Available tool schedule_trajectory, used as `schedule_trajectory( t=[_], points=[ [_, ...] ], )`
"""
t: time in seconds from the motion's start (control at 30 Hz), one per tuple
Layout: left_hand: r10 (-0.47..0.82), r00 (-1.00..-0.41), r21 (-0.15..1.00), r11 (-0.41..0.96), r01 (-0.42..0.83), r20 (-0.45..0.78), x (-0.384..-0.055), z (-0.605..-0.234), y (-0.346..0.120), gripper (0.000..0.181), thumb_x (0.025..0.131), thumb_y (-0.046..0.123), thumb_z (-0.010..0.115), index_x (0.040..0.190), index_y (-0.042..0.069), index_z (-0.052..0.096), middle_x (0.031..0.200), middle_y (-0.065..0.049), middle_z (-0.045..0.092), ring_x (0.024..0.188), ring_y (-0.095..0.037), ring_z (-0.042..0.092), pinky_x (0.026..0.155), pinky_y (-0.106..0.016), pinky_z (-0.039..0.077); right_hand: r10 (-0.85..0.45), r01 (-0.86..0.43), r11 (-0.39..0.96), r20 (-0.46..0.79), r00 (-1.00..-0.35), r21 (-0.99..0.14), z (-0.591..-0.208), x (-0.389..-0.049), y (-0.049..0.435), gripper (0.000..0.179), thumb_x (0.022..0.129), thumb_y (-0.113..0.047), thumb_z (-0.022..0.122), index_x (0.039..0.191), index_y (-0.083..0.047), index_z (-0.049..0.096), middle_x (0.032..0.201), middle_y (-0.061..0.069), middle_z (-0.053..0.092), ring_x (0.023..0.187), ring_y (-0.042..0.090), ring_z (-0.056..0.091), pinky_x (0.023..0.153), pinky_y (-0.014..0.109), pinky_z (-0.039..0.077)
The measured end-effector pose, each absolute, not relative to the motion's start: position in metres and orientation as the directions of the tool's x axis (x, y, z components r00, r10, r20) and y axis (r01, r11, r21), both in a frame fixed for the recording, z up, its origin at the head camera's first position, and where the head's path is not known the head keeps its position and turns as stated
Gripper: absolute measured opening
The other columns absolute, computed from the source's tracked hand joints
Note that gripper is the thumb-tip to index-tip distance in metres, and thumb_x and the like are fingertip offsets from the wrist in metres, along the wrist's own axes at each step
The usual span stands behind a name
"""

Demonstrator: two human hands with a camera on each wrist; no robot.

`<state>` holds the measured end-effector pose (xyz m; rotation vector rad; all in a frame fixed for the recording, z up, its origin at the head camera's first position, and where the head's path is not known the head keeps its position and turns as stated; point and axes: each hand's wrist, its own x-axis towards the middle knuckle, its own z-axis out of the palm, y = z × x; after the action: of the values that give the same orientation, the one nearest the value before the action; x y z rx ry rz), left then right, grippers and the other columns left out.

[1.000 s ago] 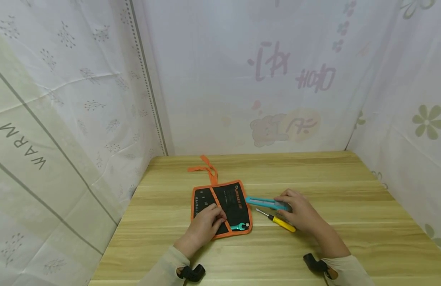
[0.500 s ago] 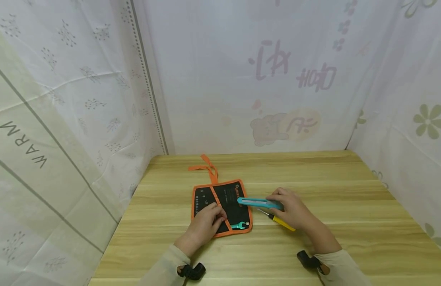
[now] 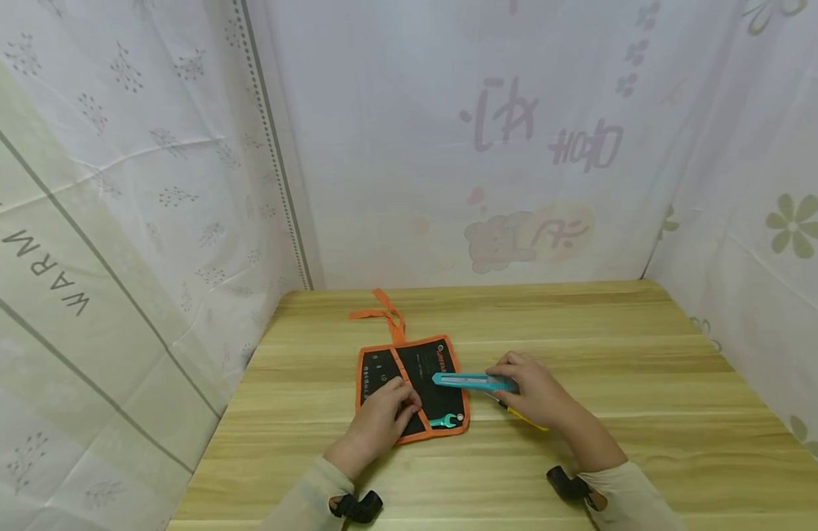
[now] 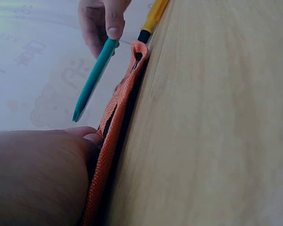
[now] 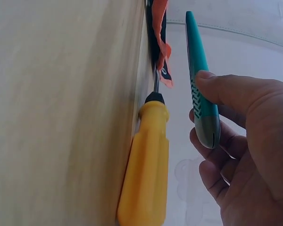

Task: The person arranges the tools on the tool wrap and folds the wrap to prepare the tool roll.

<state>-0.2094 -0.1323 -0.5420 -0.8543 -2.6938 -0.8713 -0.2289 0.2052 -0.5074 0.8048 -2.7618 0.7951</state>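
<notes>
A black tool pouch (image 3: 435, 394) with orange trim lies spread on the table. My left hand (image 3: 383, 413) rests on its lower left part, finger and thumb pinching the orange pocket edge (image 4: 114, 122). Above the pouch's right half, my right hand (image 3: 531, 387) holds a teal utility knife (image 3: 471, 380) by its grey end, tip pointing left. No blade shows in the right wrist view, where the thumb presses the knife's side. A green wrench (image 3: 444, 421) sticks out of the pocket near the lower right corner. Under the right hand lies a yellow-handled screwdriver (image 5: 148, 165), partly hidden.
The wooden table (image 3: 667, 413) reaches back to a printed curtain (image 3: 395, 147), with more curtain at both sides. Orange ties (image 3: 389, 313) trail from the pouch's far edge. Each wrist wears a black camera mount (image 3: 358, 507).
My right hand has carried the utility knife leftward, from beside the pouch to over its right half, covering more of the screwdriver. The left hand has stayed in place.
</notes>
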Motion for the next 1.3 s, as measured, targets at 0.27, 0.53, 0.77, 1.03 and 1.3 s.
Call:
schedule_trajectory(
  t=[0.27, 0.53, 0.77, 1.03, 1.3],
  points=[
    [0.469, -0.817, 0.488, 0.656, 0.576, 0.335, -0.209, -0.541, -0.133, 0.01, 0.101, 0.02, 0.073, 0.1, 0.029, 0.069, 0.097, 0.016, 0.052, 0.079, 0.001, 0.052, 0.07, -0.023, 0.051, -0.467, -0.546, 0.692, 0.284, -0.838, -0.473, -0.507, -0.231, 0.197, 0.035, 0.09, -0.017, 0.086, 0.124, -0.018, 0.077, 0.11, -0.013, 0.062, 0.102, 0.011, 0.054, 0.088, 0.04, 0.047],
    [0.466, -0.821, 0.48, 0.667, 0.571, 0.33, -0.208, -0.539, -0.132, 0.01, 0.101, 0.02, 0.074, 0.099, 0.028, 0.07, 0.098, 0.016, 0.053, 0.08, 0.001, 0.053, 0.071, -0.023, 0.051, -0.467, -0.542, 0.679, 0.278, -0.839, -0.496, -0.505, -0.227, 0.192, 0.036, 0.089, -0.014, 0.086, 0.123, -0.02, 0.077, 0.111, -0.012, 0.064, 0.106, 0.013, 0.055, 0.091, 0.044, 0.047],
    [0.466, -0.825, 0.488, 0.666, 0.565, 0.32, -0.208, -0.538, -0.131, 0.01, 0.101, 0.019, 0.074, 0.099, 0.028, 0.069, 0.098, 0.016, 0.053, 0.08, 0.0, 0.053, 0.071, -0.024, 0.051, -0.466, -0.537, 0.672, 0.272, -0.842, -0.51, -0.508, -0.226, 0.191, 0.033, 0.09, -0.014, 0.086, 0.12, -0.025, 0.076, 0.111, -0.017, 0.062, 0.109, 0.013, 0.054, 0.094, 0.046, 0.046],
    [0.465, -0.825, 0.481, 0.671, 0.564, 0.32, -0.208, -0.538, -0.131, 0.01, 0.101, 0.02, 0.074, 0.1, 0.028, 0.07, 0.098, 0.015, 0.053, 0.076, 0.0, 0.051, 0.067, -0.022, 0.049, -0.488, -0.531, 0.651, 0.236, -0.84, -0.543, -0.513, -0.227, 0.19, 0.032, 0.092, -0.009, 0.083, 0.12, -0.022, 0.076, 0.109, -0.017, 0.058, 0.108, 0.01, 0.052, 0.092, 0.038, 0.051],
    [0.465, -0.812, 0.481, 0.654, 0.584, 0.353, -0.208, -0.538, -0.131, 0.008, 0.1, 0.019, 0.074, 0.102, 0.026, 0.072, 0.101, 0.014, 0.052, 0.08, 0.0, 0.053, 0.069, -0.022, 0.051, -0.505, -0.541, 0.647, 0.23, -0.832, -0.536, -0.514, -0.228, 0.19, 0.03, 0.093, -0.01, 0.081, 0.121, -0.019, 0.077, 0.111, -0.017, 0.057, 0.11, 0.012, 0.051, 0.092, 0.039, 0.05]
  ],
)
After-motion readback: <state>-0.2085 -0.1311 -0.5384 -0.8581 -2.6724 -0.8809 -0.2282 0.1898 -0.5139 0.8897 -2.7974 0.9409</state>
